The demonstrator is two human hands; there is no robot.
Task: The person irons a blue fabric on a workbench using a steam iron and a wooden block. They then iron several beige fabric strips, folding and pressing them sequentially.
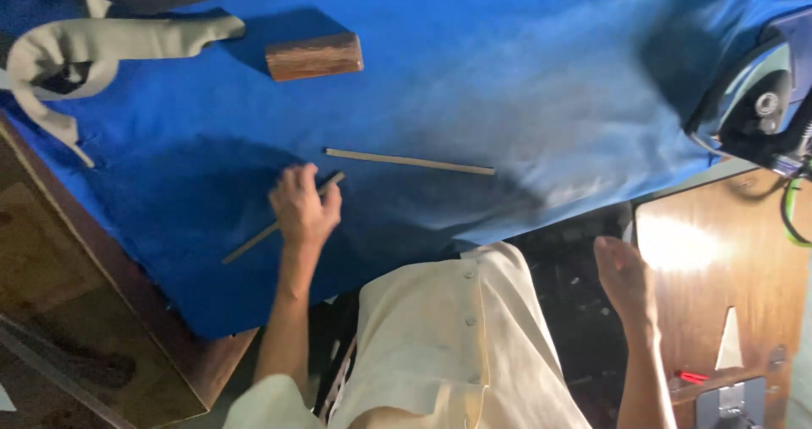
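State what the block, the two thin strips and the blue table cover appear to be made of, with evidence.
Block: likely wood, brown with grain streaks, dull finish. Loose strip and the strip under the left hand: pale, straight, thin, probably wood. Blue cover: cloth, matte, draping and creasing at the edge.

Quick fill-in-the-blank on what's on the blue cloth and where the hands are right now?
1. The left hand holds one thin wooden ____.
2. The second stick lies on the ____ cloth.
3. The wooden block lies ____ of either hand.
4. The right hand holds ____.

Missing words: stick; blue; clear; nothing
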